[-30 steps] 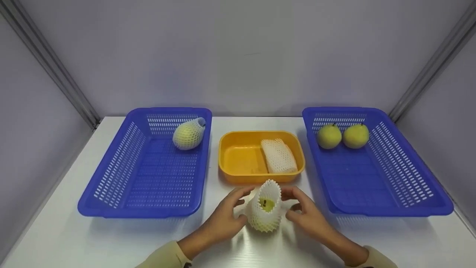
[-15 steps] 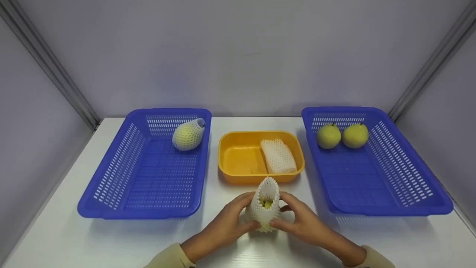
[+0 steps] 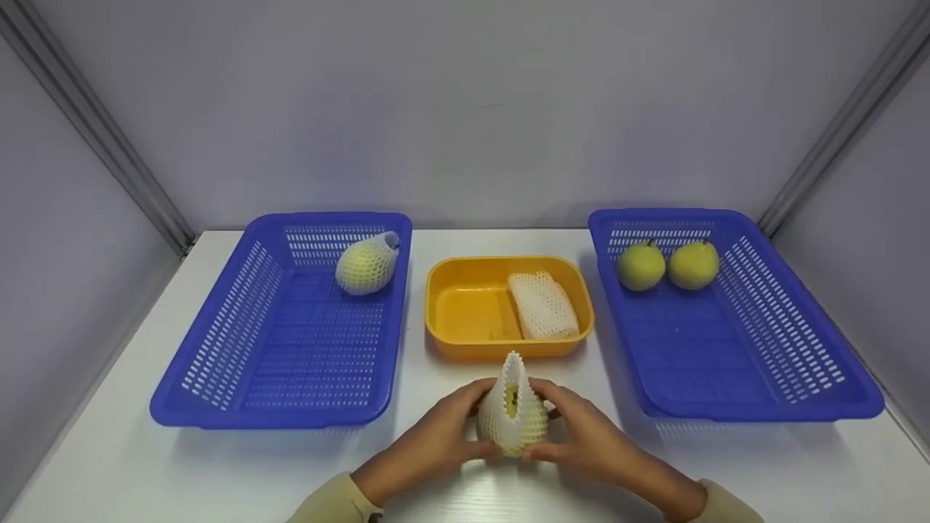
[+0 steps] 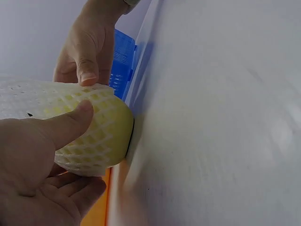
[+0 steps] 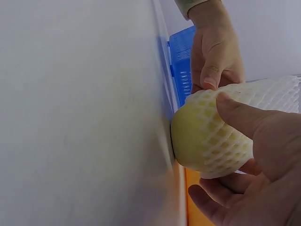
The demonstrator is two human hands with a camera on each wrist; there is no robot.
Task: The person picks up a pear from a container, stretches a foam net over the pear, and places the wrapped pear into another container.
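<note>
A yellow-green pear stands on the white table at the near middle, inside a white foam net sleeve. The sleeve rises to a narrow opening above the pear's stem; in the wrist views the pear's lower end shows bare below the net's edge. My left hand holds the sleeved pear from the left, thumb in front and fingers behind. From the right, my right hand holds it the same way, its thumb pressed on the net. Both thumbs lie low on the near side, close to each other.
Behind the hands stands an orange tub with folded white foam nets. At left, a blue basket holds one netted pear. Another blue basket at right holds two bare pears. A grey wall rises behind.
Both hands have closed in from beside the sleeved pear and now hold it. The sleeve's opening has narrowed, and its netting has spread wider around the pear.
</note>
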